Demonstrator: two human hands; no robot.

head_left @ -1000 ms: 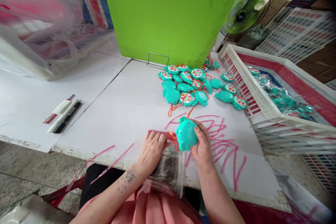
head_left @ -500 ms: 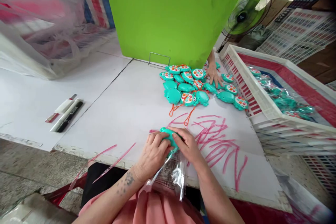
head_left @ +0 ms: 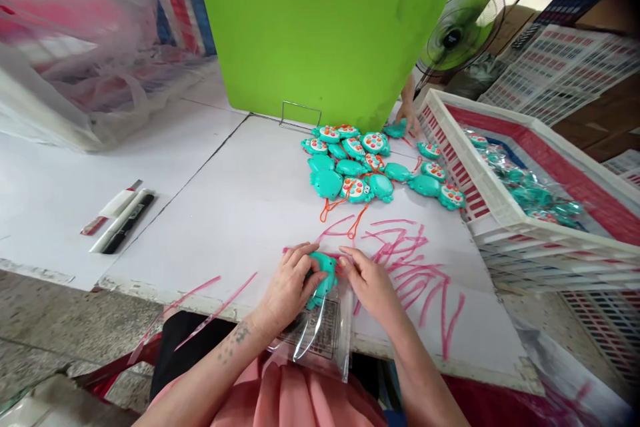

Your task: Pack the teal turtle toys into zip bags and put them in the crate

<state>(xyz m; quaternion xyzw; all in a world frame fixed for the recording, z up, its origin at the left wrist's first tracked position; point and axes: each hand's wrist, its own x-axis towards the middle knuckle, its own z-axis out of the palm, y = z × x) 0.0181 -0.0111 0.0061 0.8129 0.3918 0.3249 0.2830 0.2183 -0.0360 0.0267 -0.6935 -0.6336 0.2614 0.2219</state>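
Note:
My left hand [head_left: 287,280] grips a teal animal-shaped plastic toy [head_left: 324,277] near the table's front edge. Its fingers lie over the toy's left side, the thumb on top. Close by on the right, the fingers of my right hand [head_left: 369,277] pinch what looks like the toy's orange cord [head_left: 341,268]; the fingertips partly hide it. Under the toy lies a clear plastic bag [head_left: 325,340] with black print, reaching over the table edge towards my lap. Farther back, more teal toys [head_left: 326,185] with white button faces and orange cords lie in a cluster.
A co-worker's hand [head_left: 409,117] touches a toy beside the upright green board [head_left: 325,27]. At right stands a white crate [head_left: 510,227] holding bagged toys. Markers and a cutter [head_left: 123,220] lie at left. Pink scribbles mark the white table [head_left: 215,213]; a fan [head_left: 453,39] stands behind.
The toy in my left hand now shows more of its body, and my right hand has moved off it to the cord at its right. The co-worker's hand has drawn back behind the toys.

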